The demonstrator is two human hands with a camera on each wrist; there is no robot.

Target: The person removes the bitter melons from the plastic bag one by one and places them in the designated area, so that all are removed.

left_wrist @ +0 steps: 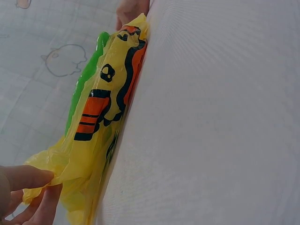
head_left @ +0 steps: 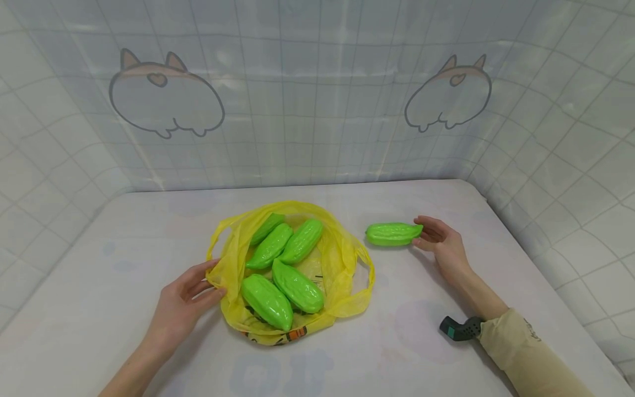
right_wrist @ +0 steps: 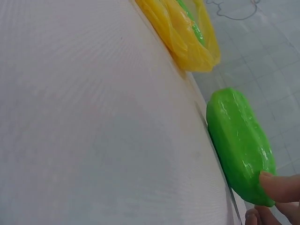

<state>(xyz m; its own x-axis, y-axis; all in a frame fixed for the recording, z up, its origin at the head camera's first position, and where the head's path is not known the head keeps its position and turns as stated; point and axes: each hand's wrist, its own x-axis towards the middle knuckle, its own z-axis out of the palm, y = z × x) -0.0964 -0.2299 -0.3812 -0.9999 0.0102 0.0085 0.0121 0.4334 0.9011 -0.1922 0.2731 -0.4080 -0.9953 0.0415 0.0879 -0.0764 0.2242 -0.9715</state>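
A yellow plastic bag (head_left: pixel 342 281) lies with its mouth spread wide on the table, and several bright green, glossy bitter melons (head_left: pixel 297 286) rest inside it. My left hand (head_left: pixel 181 303) pinches the bag's left edge between thumb and fingers, as the left wrist view also shows. Outside the bag, to its right, one more bitter melon (head_left: pixel 392 234) lies on the table. The right hand (head_left: pixel 446 248) pinches this melon at its pointed right end; in the right wrist view the thumb (right_wrist: pixel 279 186) presses on its side. The fingers under that end are partly hidden.
The white table (head_left: pixel 397 353) ends at a tiled-pattern backdrop (head_left: pixel 317 110) behind and at both sides. A black device (head_left: pixel 461 328) is worn at the right wrist, by the beige sleeve (head_left: pixel 526 347). One bag handle loop (head_left: pixel 369 270) extends toward the loose melon.
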